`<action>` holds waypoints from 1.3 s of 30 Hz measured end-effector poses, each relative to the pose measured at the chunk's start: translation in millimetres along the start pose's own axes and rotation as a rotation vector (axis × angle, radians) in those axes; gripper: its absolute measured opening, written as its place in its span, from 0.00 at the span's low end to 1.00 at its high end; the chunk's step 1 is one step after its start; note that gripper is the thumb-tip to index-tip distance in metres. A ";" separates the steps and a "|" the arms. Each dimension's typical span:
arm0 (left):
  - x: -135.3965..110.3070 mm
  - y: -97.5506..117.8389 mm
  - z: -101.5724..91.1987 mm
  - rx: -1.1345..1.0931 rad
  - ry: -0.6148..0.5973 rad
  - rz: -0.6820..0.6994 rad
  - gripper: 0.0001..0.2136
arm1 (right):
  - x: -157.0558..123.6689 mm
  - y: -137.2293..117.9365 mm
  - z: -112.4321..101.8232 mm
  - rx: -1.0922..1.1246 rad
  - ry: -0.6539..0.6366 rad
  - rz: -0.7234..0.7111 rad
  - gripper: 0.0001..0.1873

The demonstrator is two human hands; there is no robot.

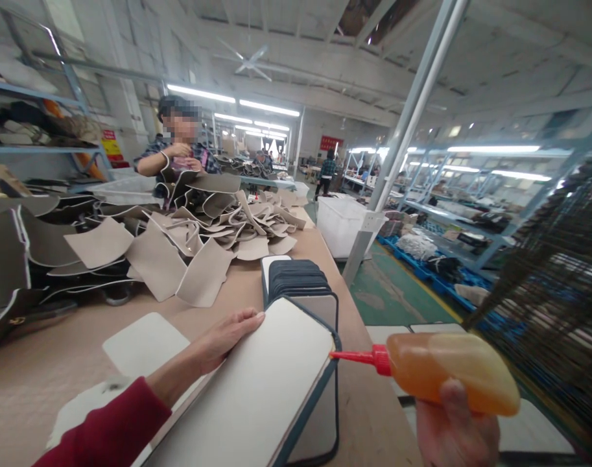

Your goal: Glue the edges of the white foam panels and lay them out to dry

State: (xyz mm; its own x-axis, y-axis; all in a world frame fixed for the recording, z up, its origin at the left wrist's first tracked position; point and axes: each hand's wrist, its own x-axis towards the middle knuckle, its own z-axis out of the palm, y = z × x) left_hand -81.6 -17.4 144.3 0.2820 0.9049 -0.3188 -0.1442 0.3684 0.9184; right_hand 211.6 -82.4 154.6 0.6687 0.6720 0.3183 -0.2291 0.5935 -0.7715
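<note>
My left hand (230, 334) grips the far left edge of a white panel (261, 383) with dark blue edging, which lies tilted across the stack. In my right hand (458, 421) is a glue bottle (446, 370) with amber liquid inside and a long red nozzle. The nozzle's tip is at the panel's right edge, near its upper corner; whether it touches cannot be made out. Beneath and behind the panel runs a row of similar dark-edged panels (298, 279), leaning on one another. To the left a loose white sheet (144, 344) lies on the table, partly behind my forearm.
A heap of beige and dark leather-like pieces (203, 272) covers the far left of the brown table (344, 292). Across it stands another person (179, 143). A white bin (342, 227) and a metal post (397, 149) stand beyond the table's right edge.
</note>
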 end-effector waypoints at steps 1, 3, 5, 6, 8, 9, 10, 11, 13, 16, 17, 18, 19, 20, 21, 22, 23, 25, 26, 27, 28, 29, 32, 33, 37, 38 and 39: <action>-1.3 1.2 -0.7 -0.002 -0.011 -0.004 0.20 | -0.7 1.6 0.1 0.004 0.008 0.009 0.21; -3.5 3.6 -1.7 0.002 -0.018 -0.014 0.19 | -2.0 4.6 0.1 0.001 0.022 0.028 0.20; -4.4 5.2 -2.9 -0.001 -0.013 -0.019 0.19 | -3.3 6.8 -0.1 -0.002 0.028 0.040 0.19; -4.0 5.3 -3.8 -0.003 -0.013 -0.019 0.18 | -4.0 7.6 -0.2 -0.001 0.023 0.045 0.19; -2.3 4.4 -6.2 -0.004 -0.026 -0.012 0.18 | -6.0 8.4 0.2 -0.007 0.008 0.036 0.19; -1.1 3.5 -7.7 -0.004 -0.039 -0.010 0.18 | -7.2 8.5 0.6 -0.017 -0.001 0.024 0.20; 0.1 2.5 -9.1 -0.005 -0.049 -0.011 0.18 | -8.6 8.6 1.3 -0.032 -0.008 0.011 0.20; 1.1 1.4 -10.6 -0.010 -0.053 -0.014 0.18 | -10.0 8.6 2.0 -0.048 -0.013 -0.003 0.20; 2.5 -0.5 -12.8 -0.028 -0.049 -0.030 0.19 | -12.9 8.9 3.6 -0.070 -0.013 -0.012 0.20; 2.8 -2.5 -13.3 -0.056 -0.038 -0.048 0.19 | -15.0 9.6 4.3 -0.047 0.017 0.017 0.17; 2.6 -2.9 -12.4 -0.062 -0.042 -0.051 0.19 | -14.8 9.6 3.9 -0.032 0.028 0.037 0.17; 2.2 -3.2 -10.8 -0.066 -0.048 -0.050 0.19 | -14.1 9.4 3.1 -0.017 0.035 0.059 0.17; 1.8 -3.4 -8.8 -0.069 -0.054 -0.047 0.19 | -13.0 8.9 2.0 -0.003 0.039 0.077 0.18; 1.4 -3.6 -6.4 -0.072 -0.057 -0.042 0.19 | -11.5 8.1 0.6 0.004 0.038 0.090 0.19; 1.0 -3.8 -3.7 -0.076 -0.055 -0.037 0.19 | -9.8 6.9 -1.0 0.008 0.036 0.097 0.20; 0.8 -4.0 -0.7 -0.080 -0.050 -0.031 0.19 | -7.9 5.4 -2.8 0.008 0.032 0.102 0.21; 0.7 -4.4 2.4 -0.083 -0.042 -0.029 0.19 | -6.0 3.8 -4.9 0.009 0.032 0.103 0.21; 0.7 -5.6 9.1 -0.086 -0.029 -0.031 0.18 | -2.6 0.1 -9.5 0.012 0.038 0.106 0.21; 0.9 -6.3 12.7 -0.086 -0.026 -0.031 0.18 | -1.1 -1.9 -12.1 0.017 0.041 0.113 0.21; 0.9 -6.9 16.8 -0.087 -0.027 -0.027 0.18 | 0.3 -3.9 -14.8 0.023 0.047 0.117 0.20; 0.8 -7.3 21.2 -0.088 -0.030 -0.019 0.18 | 1.6 -6.0 -17.6 0.029 0.053 0.121 0.20; 0.5 -7.4 26.2 -0.088 -0.034 -0.010 0.18 | 2.8 -8.2 -20.4 0.036 0.057 0.126 0.20; -1.6 -5.7 43.7 -0.073 -0.029 -0.002 0.20 | 7.2 -15.4 -29.3 0.045 0.055 0.135 0.19; -2.3 -4.7 49.8 -0.067 -0.026 -0.003 0.20 | 8.9 -18.0 -32.4 0.042 0.057 0.132 0.19; -0.6 -2.6 71.8 -0.050 -0.021 -0.001 0.23 | 16.3 -27.7 -44.7 0.027 0.054 0.108 0.19; 1.3 -3.1 76.2 -0.043 -0.023 0.001 0.23 | 18.0 -29.7 -47.9 0.025 0.050 0.098 0.19; 3.7 -4.0 80.4 -0.036 -0.026 0.003 0.23 | 19.8 -31.4 -51.2 0.021 0.048 0.090 0.19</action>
State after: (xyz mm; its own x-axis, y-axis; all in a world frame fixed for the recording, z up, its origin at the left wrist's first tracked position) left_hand -3.8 -32.7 158.3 0.3062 0.9005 -0.3089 -0.1790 0.3732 0.9103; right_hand 268.2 -110.4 156.9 0.6782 0.7009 0.2210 -0.3039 0.5413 -0.7840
